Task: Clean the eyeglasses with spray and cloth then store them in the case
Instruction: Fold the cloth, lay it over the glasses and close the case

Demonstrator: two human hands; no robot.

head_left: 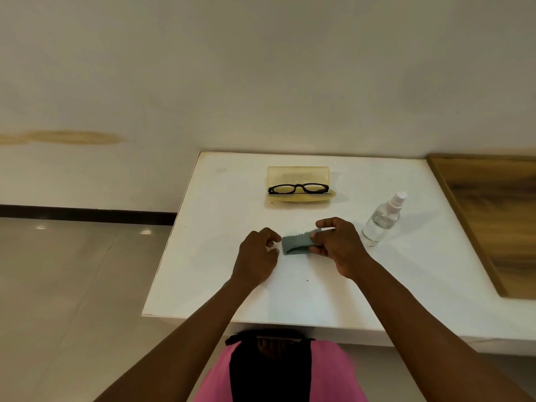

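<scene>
- A white table (220, 288) stands against a pale wall, tiled floor to its left and a wooden board (490, 216) at its right edge.
- The left hand (256, 258) hovers low over the table with fingers loosely curled, holding nothing, its fingertips just beside the left end of the grey cloth (295, 243).
- The right hand (339, 245) pinches the folded cloth between thumb and fingers, lifting its right end.
- Beyond the hands, the black-framed eyeglasses (298, 188) lie in the open yellow case (298, 174), well apart from both hands.
- At far right, the clear spray bottle (380, 221) stands upright just beside the right hand.
- Risks, as judged: a sideways sweep of the right wrist could topple the bottle; the cloth, gripped at one end only, could slip or unfold; reaching over for the glasses could nudge the light case or smear a lens.
</scene>
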